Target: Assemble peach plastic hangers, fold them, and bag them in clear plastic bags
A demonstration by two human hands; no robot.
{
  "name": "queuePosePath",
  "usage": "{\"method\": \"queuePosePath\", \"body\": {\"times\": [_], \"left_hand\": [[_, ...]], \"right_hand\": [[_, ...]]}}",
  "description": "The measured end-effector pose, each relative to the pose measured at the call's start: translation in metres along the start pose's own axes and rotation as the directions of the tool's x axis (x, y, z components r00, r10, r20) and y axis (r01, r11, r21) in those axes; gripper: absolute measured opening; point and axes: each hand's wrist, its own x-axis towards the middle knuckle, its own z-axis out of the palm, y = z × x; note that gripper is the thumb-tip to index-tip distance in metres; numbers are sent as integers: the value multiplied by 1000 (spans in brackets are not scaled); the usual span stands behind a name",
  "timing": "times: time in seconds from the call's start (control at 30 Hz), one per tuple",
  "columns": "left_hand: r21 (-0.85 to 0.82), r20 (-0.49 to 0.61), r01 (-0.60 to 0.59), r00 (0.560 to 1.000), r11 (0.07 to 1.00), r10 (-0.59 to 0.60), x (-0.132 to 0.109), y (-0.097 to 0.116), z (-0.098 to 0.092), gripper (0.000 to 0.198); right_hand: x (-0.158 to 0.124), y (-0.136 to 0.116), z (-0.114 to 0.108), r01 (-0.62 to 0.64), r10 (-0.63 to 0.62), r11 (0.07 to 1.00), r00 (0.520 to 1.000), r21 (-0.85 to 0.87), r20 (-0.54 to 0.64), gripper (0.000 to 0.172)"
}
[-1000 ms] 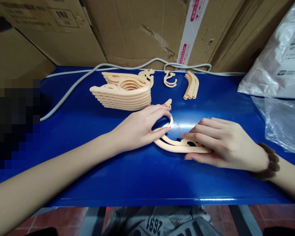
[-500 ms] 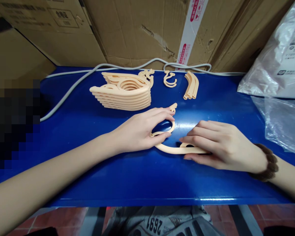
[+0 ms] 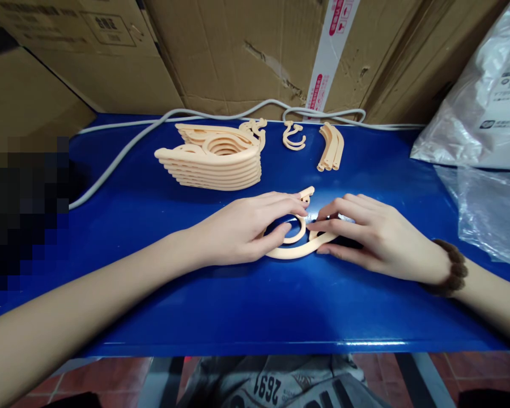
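A beige plastic folding hanger (image 3: 292,251) lies on the blue table between my two hands. My left hand (image 3: 255,226) grips its left side, fingers over the ring and thumb on the inner curve. My right hand (image 3: 365,232) pinches the curved arm at the right, thumb below and fingers above. The hanger's ring stands close against that arm, and a short end piece (image 3: 307,193) sticks out past my left fingertips. Part of the hanger is hidden under both hands.
Behind my left hand stands a stack of folded beige hangers (image 3: 221,170). Loose hooks (image 3: 294,137) and several curved arm pieces (image 3: 330,148) lie at the back. A grey cable (image 3: 127,153) runs along cardboard boxes (image 3: 238,56); a plastic bag (image 3: 463,124) sits at right.
The right hand has moved left and slightly away from me, swinging the hanger's arm up toward the ring. My left hand keeps its hold, and the end piece has shifted right.
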Motion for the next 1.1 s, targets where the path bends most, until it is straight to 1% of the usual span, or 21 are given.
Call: {"method": "queuePosePath", "body": {"times": [0.13,0.23,0.3,0.43,0.53,0.63,0.73,0.87,0.97,1.03,1.1], "left_hand": [[7,1,-16,1000,1000,16,0,-3,-1,45],[27,-5,-37,999,999,37,0,-6,-1,39],[69,5,-57,998,996,56,-1,-6,-1,38],[210,63,-74,996,975,62,-1,-4,-5,47],[263,84,-86,994,961,66,-1,-2,-10,49],[290,87,-95,994,952,73,1,0,-13,53],[287,97,-111,992,951,86,1,-1,-13,48],[321,63,-123,992,939,108,2,0,-11,46],[346,57,-107,994,932,93,3,3,-10,46],[349,57,-99,995,932,84,3,5,-10,45],[351,52,-102,995,931,90,3,6,-10,44]], "right_hand": [[0,1,-1,-15,15,1000,1000,16,7,26],[1,2,-2,-22,21,999,1000,44,6,23],[1,3,-2,-23,22,998,1000,51,5,22],[1,6,-3,-22,22,1000,1000,22,3,21],[1,7,-4,-30,29,999,999,-15,-32,24],[1,9,-6,-71,68,996,996,-56,-62,30],[0,10,-7,-110,106,992,992,-63,-63,28],[-1,8,-8,-115,112,992,991,-42,-75,18],[0,5,-9,-122,116,991,989,-55,-97,13],[1,4,-9,-129,123,990,987,-50,-104,13],[1,4,-10,-134,131,991,987,-30,-94,18]]}}
